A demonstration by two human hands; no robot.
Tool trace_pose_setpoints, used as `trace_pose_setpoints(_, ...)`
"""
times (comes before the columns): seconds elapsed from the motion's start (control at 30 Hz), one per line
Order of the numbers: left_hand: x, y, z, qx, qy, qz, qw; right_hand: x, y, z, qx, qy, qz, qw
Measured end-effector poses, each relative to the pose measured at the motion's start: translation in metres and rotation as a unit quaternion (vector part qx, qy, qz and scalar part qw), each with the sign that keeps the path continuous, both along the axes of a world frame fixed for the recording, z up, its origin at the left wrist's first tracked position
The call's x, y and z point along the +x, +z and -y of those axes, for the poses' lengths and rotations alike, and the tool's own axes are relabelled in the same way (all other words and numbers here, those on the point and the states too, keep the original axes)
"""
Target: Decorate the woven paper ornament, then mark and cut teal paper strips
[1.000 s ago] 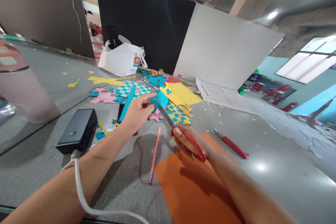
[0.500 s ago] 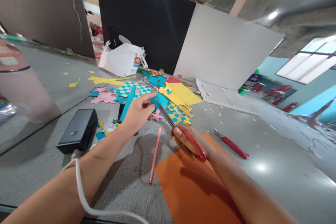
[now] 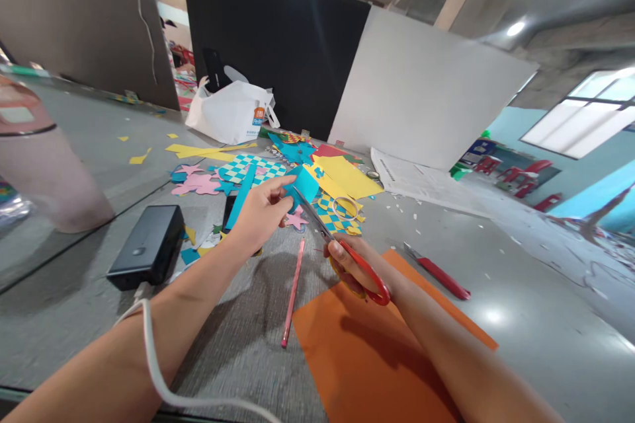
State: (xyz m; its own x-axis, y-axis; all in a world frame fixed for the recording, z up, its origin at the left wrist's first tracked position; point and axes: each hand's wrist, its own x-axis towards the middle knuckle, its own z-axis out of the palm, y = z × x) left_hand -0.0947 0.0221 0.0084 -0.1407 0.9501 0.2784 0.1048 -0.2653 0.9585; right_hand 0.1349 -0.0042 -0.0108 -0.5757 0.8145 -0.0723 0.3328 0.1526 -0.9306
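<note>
My left hand (image 3: 262, 208) pinches a small piece of blue paper (image 3: 305, 185) between thumb and fingers. In my right hand (image 3: 350, 268) is a pair of scissors (image 3: 368, 272) with red handles, my fingers wrapped through the loops. The blades point away from me and their tips meet the blue paper beside my left fingertips; whether they are parted is hard to see. Below the hands lies a pink pencil (image 3: 293, 294). An orange sheet of paper (image 3: 377, 350) is spread under my right forearm.
Paper cut-outs, including a pink star (image 3: 296, 219) and yellow sheets (image 3: 347, 175), are heaped beyond my hands. A red-handled cutter (image 3: 444, 277) lies right. A black box with a cable (image 3: 147, 248) and a pink bottle (image 3: 47, 158) stand left. Behind sits a white bag (image 3: 231, 112).
The blue paper has turned slightly in my left fingers, showing more of its face to the right. Both hands and the scissors have barely moved.
</note>
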Motion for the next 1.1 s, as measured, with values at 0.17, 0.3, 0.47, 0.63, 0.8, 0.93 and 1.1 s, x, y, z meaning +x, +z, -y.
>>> trace_pose_setpoints(0.17,0.001,0.001,0.001,-0.003,0.001,0.001,1.000,0.000,-0.001,0.000,-0.001,0.000,0.001,1.000)
trace_pose_setpoints(0.3,0.001,0.001,0.001,-0.007,0.003,0.000,1.000,0.000,0.000,0.000,-0.005,0.002,0.000,1.000)
trace_pose_setpoints(0.47,0.001,0.001,0.001,-0.009,0.005,0.002,1.000,0.000,0.001,0.000,0.005,0.009,-0.003,1.000)
trace_pose_setpoints(0.63,0.001,0.001,0.000,-0.016,0.002,0.011,1.000,0.000,-0.002,-0.001,-0.003,-0.007,-0.011,1.000)
trace_pose_setpoints(0.8,0.002,-0.003,-0.002,-0.027,0.013,0.030,0.999,0.001,-0.003,-0.003,-0.018,-0.006,-0.016,1.000)
trace_pose_setpoints(0.93,0.005,-0.002,-0.001,-0.050,0.027,0.066,0.996,0.002,-0.004,-0.004,-0.024,-0.007,-0.018,1.000)
trace_pose_setpoints(1.1,0.010,0.003,0.004,-0.070,0.003,0.117,0.991,0.002,-0.002,-0.003,-0.026,-0.006,-0.021,0.999)
